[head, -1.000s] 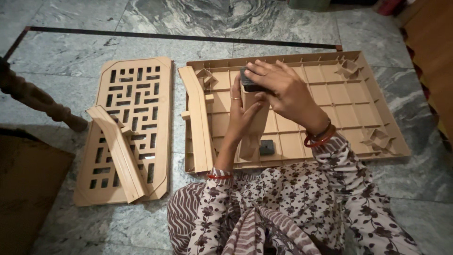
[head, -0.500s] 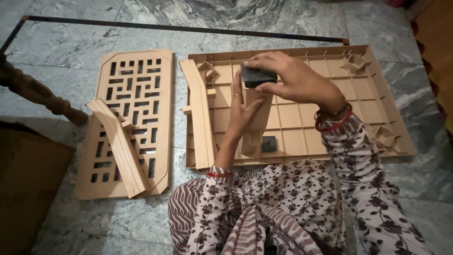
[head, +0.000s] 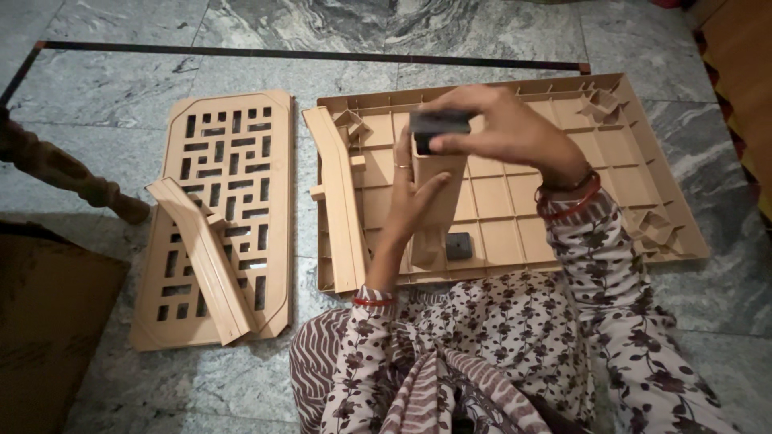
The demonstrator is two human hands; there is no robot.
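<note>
My left hand [head: 404,193] grips an upright beige plastic leg [head: 438,205] that stands over the ribbed underside of a beige panel [head: 555,201]. My right hand [head: 503,128] pinches a dark grey square cap [head: 438,124] at the leg's top end. A second dark cap [head: 459,246] lies on the panel beside the leg's foot. Another beige leg [head: 344,201] lies along the panel's left edge.
To the left on the marble floor lies a beige lattice panel [head: 221,169] with one more leg [head: 211,261] resting across it. A carved wooden furniture leg [head: 68,173] and a brown cardboard box [head: 44,337] sit at far left. My patterned clothes [head: 482,362] fill the bottom.
My right hand has lifted the dark cap from lower on the panel up to the top end of the leg. My left hand has kept its hold on the leg.
</note>
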